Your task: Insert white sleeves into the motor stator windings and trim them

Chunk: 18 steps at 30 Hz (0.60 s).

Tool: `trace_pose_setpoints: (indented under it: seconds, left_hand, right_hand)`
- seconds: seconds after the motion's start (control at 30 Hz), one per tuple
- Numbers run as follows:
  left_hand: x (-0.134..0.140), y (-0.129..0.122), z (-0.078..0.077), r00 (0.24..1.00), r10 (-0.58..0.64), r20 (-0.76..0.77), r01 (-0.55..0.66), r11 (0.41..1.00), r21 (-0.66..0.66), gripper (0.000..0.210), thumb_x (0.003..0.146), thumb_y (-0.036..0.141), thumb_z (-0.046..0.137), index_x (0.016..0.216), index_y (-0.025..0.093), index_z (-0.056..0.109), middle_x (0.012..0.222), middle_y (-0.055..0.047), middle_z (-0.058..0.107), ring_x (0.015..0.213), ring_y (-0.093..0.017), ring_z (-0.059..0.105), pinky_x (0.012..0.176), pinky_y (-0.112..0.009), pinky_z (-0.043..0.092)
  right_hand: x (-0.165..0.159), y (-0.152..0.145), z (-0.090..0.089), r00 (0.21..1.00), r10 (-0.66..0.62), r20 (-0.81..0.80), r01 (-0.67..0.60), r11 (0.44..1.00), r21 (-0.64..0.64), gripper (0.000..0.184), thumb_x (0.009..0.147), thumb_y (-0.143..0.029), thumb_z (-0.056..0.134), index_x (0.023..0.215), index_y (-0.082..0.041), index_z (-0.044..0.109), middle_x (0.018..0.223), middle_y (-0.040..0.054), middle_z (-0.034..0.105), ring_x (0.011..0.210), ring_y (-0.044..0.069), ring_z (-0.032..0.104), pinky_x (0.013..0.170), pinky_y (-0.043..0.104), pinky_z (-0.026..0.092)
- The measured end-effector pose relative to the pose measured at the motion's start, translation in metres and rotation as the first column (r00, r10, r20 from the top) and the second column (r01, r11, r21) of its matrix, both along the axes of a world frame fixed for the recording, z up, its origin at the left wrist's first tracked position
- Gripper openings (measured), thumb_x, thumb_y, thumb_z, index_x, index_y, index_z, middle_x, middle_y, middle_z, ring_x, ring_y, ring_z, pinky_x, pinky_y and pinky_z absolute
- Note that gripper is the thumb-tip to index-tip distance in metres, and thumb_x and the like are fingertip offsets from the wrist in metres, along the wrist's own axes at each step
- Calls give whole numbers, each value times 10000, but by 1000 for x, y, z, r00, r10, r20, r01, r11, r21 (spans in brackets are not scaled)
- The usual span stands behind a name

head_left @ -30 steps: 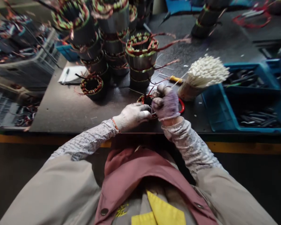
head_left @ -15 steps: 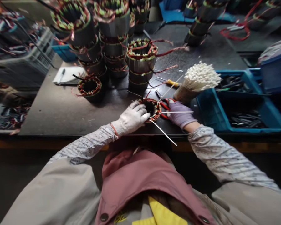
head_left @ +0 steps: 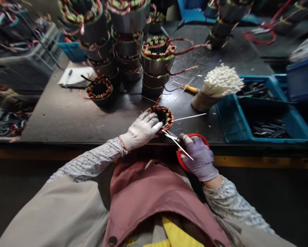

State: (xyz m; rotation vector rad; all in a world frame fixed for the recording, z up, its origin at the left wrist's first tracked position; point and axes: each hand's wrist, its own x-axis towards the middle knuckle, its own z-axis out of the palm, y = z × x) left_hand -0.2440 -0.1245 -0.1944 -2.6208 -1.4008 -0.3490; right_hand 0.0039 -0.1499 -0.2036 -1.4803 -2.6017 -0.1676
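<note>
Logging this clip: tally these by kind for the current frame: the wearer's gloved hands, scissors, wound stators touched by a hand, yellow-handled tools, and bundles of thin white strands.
Gloved hands: 2 (left hand, white; right hand, purple)
Red-handled scissors: 1
Touched wound stator: 1
Yellow-handled tool: 1
Bundle of thin white strands: 1
Total: 6

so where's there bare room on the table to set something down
Widest patch: the table left of the left hand, bordered by the white pad, small ring and front edge. A smaller one lies behind the white sticks. It's crowded around the ring under that hand, the scissors and the stacks.
</note>
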Motion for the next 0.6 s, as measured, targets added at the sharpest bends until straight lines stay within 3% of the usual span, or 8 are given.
trace_pose_setpoints:
  seconds: [0.17,0.3,0.4,0.5,0.6]
  left_hand:
    - [-1,-1,0,1000,-2,-4,2,1000,-15,411,849,357,638,1195,134,620,1191,-144,654,1199,-313,544,1037,-501,399]
    - [-2,-1,2,1000,-13,-8,13,1000,-15,423,833,367,661,1191,146,625,1179,-142,660,1191,-311,551,1029,-498,407]
    - [-2,1,5,999,-30,-21,30,999,-25,414,832,379,663,1179,155,633,1162,-134,670,1169,-300,568,1022,-493,416]
    - [-2,5,5,998,-52,-33,51,998,-45,407,838,376,656,1180,157,632,1158,-138,672,1158,-289,576,1016,-487,421]
    - [-8,7,5,997,-62,-45,59,996,-71,410,861,380,625,1204,156,620,1171,-150,664,1180,-283,562,1022,-477,416]
  right_hand:
    - [-17,20,4,998,55,24,-53,995,-80,466,837,-265,509,1289,-172,573,1032,112,683,836,212,643,627,266,453]
    - [-3,24,-3,987,112,-111,-125,986,-114,436,823,-218,502,1243,-162,606,1036,90,711,868,191,662,734,258,500]
    - [5,27,-2,990,-8,-141,-3,997,-75,445,812,-229,521,1245,-174,606,1020,83,715,830,194,671,702,263,513]
    - [4,35,5,991,-122,-54,119,991,-59,485,816,-288,536,1290,-192,576,1031,95,704,768,218,673,595,285,497]
    - [3,44,8,995,-91,-48,85,989,-122,473,806,-282,541,1266,-185,595,1047,103,708,822,233,683,628,294,511]
